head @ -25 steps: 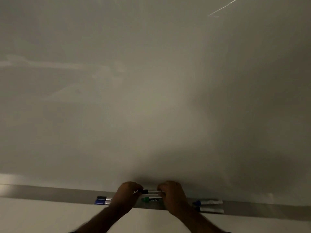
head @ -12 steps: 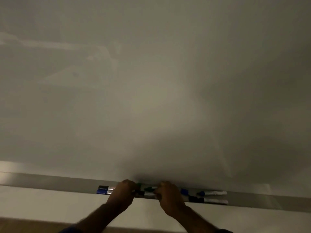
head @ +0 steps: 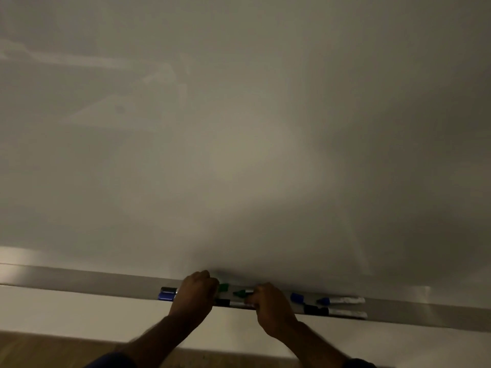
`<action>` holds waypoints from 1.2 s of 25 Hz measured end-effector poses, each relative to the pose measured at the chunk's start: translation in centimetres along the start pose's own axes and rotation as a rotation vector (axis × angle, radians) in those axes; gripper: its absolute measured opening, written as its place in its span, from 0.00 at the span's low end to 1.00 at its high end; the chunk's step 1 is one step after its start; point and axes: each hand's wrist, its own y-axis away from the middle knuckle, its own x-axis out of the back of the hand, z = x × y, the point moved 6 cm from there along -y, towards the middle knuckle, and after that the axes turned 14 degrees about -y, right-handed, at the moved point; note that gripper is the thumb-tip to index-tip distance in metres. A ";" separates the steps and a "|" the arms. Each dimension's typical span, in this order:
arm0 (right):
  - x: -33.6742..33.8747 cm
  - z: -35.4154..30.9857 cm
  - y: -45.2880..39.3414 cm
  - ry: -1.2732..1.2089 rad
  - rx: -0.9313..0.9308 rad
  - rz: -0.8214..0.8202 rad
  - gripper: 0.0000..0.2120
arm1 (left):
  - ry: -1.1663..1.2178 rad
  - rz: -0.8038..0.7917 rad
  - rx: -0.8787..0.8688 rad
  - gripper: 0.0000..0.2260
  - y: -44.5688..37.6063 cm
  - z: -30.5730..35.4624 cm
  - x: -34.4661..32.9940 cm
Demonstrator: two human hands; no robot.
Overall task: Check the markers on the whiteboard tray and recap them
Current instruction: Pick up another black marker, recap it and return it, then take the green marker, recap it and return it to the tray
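Gripping a green marker on tray, right hand, left hand clenched.

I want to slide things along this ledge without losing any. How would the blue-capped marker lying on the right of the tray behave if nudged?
The blue-capped marker looks round and slim, so it would probably roll across the tray. It seems rigid and light. The black-capped marker beside it might stop a roll toward the edge.

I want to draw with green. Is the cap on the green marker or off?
Off. The green cap sits by the left hand, apart from the green marker the right hand holds.
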 end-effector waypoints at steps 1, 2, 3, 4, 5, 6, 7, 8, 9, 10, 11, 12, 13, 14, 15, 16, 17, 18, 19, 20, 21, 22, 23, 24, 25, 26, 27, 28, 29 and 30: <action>0.0 0.0 0.0 0.001 0.004 0.001 0.14 | -0.006 -0.010 0.006 0.05 -0.3 0.2 0.1; 0.0 -0.1 0.0 0.009 0.014 0.005 0.14 | -0.014 -0.028 0.001 0.07 -0.6 0.5 0.1; 0.2 -0.2 0.0 0.020 0.021 0.016 0.13 | -0.037 -0.046 -0.013 0.08 -0.9 0.9 0.1; 0.5 -0.1 0.1 0.029 0.018 0.035 0.14 | -0.078 -0.067 -0.032 0.08 -1.1 1.2 0.0; 0.9 0.1 0.0 0.034 0.003 0.058 0.15 | -0.115 -0.089 -0.043 0.08 -1.2 1.5 -0.1; 1.3 0.4 0.0 0.046 -0.019 0.074 0.15 | -0.141 -0.112 -0.044 0.07 -1.2 1.6 -0.3; 1.7 0.7 0.0 0.069 -0.045 0.079 0.15 | -0.155 -0.131 -0.039 0.07 -1.2 1.7 -0.6; 1.9 1.1 0.1 0.107 -0.078 0.070 0.13 | -0.167 -0.149 -0.031 0.06 -1.2 1.7 -0.8; 2.1 1.4 0.2 0.151 -0.124 0.047 0.11 | -0.176 -0.163 -0.021 0.06 -1.1 1.8 -1.0; 2.1 1.9 0.4 0.187 -0.177 0.018 0.09 | -0.183 -0.177 -0.011 0.06 -1.1 1.8 -1.2; 2.1 2.3 0.5 0.211 -0.223 -0.007 0.09 | -0.183 -0.188 0.001 0.07 -1.1 1.8 -1.3; 2.1 2.7 0.6 0.224 -0.256 -0.024 0.08 | -0.179 -0.196 0.015 0.06 -1.1 1.7 -1.3; 2.1 3.1 0.7 0.227 -0.276 -0.031 0.08 | -0.167 -0.203 0.027 0.06 -1.2 1.7 -1.3; 2.1 3.3 0.7 0.227 -0.285 -0.034 0.08 | -0.151 -0.205 0.037 0.06 -1.2 1.6 -1.3; 2.1 3.5 0.6 0.227 -0.288 -0.036 0.09 | -0.134 -0.205 0.048 0.06 -1.3 1.6 -1.2; 2.2 3.5 0.6 0.229 -0.287 -0.038 0.09 | -0.117 -0.199 0.056 0.06 -1.4 1.6 -1.0; 2.2 3.5 0.6 0.230 -0.283 -0.039 0.09 | -0.104 -0.188 0.060 0.06 -1.4 1.6 -0.9; 2.3 3.5 0.6 0.225 -0.274 -0.032 0.09 | -0.098 -0.169 0.056 0.06 -1.5 1.7 -0.7; 2.5 3.4 0.6 0.212 -0.262 -0.019 0.09 | -0.095 -0.148 0.041 0.06 -1.5 1.8 -0.4; 2.7 3.3 0.6 0.192 -0.247 -0.001 0.09 | -0.091 -0.124 0.019 0.06 -1.4 1.9 -0.2; 2.9 3.2 0.7 0.173 -0.229 0.018 0.09 | -0.088 -0.099 -0.004 0.06 -1.3 1.9 0.0; 3.2 3.1 0.7 0.159 -0.209 0.036 0.09 | -0.080 -0.067 -0.027 0.06 -1.1 1.9 0.2; 3.5 3.0 0.8 0.147 -0.188 0.052 0.09 | -0.067 -0.029 -0.047 0.07 -1.0 2.0 0.8; 3.9 2.9 0.8 0.134 -0.171 0.067 0.09 | -0.040 0.025 -0.065 0.07 -0.8 2.1 1.6; 4.3 2.6 0.8 0.121 -0.154 0.082 0.08 | -0.007 0.080 -0.078 0.06 -0.5 2.2 2.6; 4.8 2.3 0.9 0.109 -0.131 0.098 0.08 | 0.038 0.156 -0.092 0.06 -0.3 2.2 3.9; 5.3 1.9 0.9 0.098 -0.099 0.116 0.08 | 0.070 0.245 -0.113 0.07 -0.1 2.4 5.3; 6.0 1.3 0.9 0.091 -0.056 0.140 0.08 | 0.078 0.340 -0.138 0.08 0.1 2.6 6.8; 6.8 0.4 1.1 0.087 -0.001 0.169 0.08 | 0.075 0.418 -0.161 0.06 0.3 2.8 8.3; 7.9 -0.7 1.3 0.094 0.064 0.202 0.07 | 0.070 0.481 -0.170 0.06 0.3 2.9 9.8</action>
